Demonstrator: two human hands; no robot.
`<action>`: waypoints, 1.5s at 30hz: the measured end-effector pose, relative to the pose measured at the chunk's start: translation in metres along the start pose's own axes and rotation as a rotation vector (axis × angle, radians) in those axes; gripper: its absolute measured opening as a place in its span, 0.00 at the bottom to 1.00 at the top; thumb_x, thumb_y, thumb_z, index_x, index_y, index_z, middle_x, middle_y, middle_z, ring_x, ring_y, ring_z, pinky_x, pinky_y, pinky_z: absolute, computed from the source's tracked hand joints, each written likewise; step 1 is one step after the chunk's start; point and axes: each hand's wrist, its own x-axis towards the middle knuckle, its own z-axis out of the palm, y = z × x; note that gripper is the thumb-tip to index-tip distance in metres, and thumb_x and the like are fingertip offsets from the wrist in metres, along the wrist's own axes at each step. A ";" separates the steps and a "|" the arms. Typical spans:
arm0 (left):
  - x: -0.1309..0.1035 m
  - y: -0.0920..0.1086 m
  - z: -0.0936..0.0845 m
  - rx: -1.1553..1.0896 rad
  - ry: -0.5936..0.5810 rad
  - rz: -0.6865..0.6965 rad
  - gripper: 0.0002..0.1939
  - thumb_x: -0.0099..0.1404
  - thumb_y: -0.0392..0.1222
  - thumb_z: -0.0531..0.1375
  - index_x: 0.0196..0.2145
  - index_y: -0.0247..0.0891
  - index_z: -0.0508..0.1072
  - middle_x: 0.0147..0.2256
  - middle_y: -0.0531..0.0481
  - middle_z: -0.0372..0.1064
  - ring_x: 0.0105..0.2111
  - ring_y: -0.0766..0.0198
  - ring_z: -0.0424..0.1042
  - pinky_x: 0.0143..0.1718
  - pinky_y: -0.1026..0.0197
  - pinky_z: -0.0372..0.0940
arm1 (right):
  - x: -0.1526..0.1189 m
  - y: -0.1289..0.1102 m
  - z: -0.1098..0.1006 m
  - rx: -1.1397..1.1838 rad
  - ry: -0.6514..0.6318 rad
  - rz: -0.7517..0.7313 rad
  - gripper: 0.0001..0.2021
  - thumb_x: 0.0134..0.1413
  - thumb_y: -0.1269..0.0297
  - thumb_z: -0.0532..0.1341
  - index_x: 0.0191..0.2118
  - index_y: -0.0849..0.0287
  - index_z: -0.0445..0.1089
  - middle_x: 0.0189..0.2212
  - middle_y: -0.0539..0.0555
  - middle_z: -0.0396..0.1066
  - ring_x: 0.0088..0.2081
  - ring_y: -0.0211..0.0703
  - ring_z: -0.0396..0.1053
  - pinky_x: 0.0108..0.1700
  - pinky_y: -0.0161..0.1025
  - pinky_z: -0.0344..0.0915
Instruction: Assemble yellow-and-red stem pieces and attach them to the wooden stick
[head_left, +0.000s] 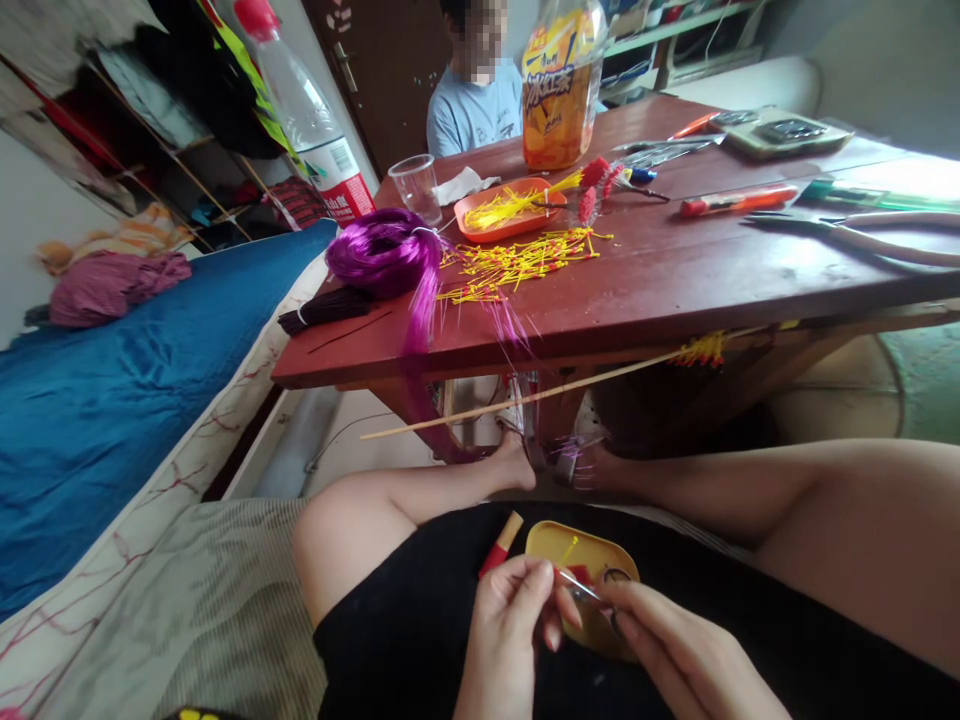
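Low in the view, my left hand point(517, 612) is closed in a pinch on a small red piece, mostly hidden by the fingertips. My right hand point(664, 625) holds small scissors point(582, 588), whose blades point left and reach my left fingertips. Beneath both hands a yellow tray point(546, 537) lies on the black cloth over my lap, with a yellow stem and something red in it. A red and tan roll point(501, 543) lies just left of the tray.
The red-brown table point(630, 290) ahead bears purple fiber point(386, 250), yellow stems point(525, 262), an orange tray point(480, 235), bottles and pliers point(847, 225). A thin stick point(525, 396) juts out below its front edge. A person point(472, 105) sits beyond; a blue bed point(150, 370) is left.
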 end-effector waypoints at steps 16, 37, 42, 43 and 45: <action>-0.005 0.006 -0.002 0.410 0.078 0.156 0.18 0.59 0.52 0.56 0.26 0.33 0.72 0.20 0.50 0.68 0.17 0.73 0.55 0.20 0.68 0.51 | -0.003 0.002 0.001 -0.042 0.046 0.010 0.11 0.59 0.64 0.48 0.38 0.57 0.67 0.32 0.56 0.74 0.32 0.42 0.73 0.34 0.31 0.69; -0.014 0.004 0.003 0.798 0.238 0.519 0.10 0.62 0.42 0.53 0.30 0.38 0.73 0.23 0.52 0.70 0.23 0.66 0.67 0.26 0.65 0.59 | -0.007 0.010 0.010 0.133 0.082 0.105 0.11 0.59 0.62 0.51 0.40 0.56 0.68 0.36 0.57 0.73 0.36 0.44 0.71 0.36 0.34 0.66; -0.014 0.000 0.002 0.922 0.197 0.671 0.10 0.62 0.36 0.52 0.29 0.40 0.72 0.25 0.52 0.71 0.24 0.66 0.66 0.28 0.65 0.58 | -0.005 0.003 0.009 0.458 0.068 0.309 0.14 0.53 0.52 0.57 0.39 0.55 0.71 0.27 0.53 0.69 0.27 0.40 0.65 0.28 0.31 0.63; -0.014 0.000 0.003 0.917 0.179 0.647 0.10 0.62 0.37 0.52 0.28 0.40 0.72 0.24 0.52 0.71 0.24 0.66 0.66 0.27 0.65 0.58 | -0.003 0.001 0.009 0.563 0.095 0.390 0.16 0.50 0.49 0.59 0.39 0.54 0.71 0.24 0.51 0.67 0.25 0.37 0.62 0.25 0.30 0.60; -0.013 0.000 0.004 0.836 0.125 0.531 0.10 0.61 0.40 0.53 0.26 0.38 0.72 0.23 0.51 0.70 0.23 0.66 0.65 0.26 0.66 0.57 | 0.003 -0.002 0.011 0.785 0.109 0.550 0.19 0.44 0.46 0.62 0.38 0.55 0.70 0.19 0.46 0.60 0.19 0.30 0.53 0.18 0.26 0.51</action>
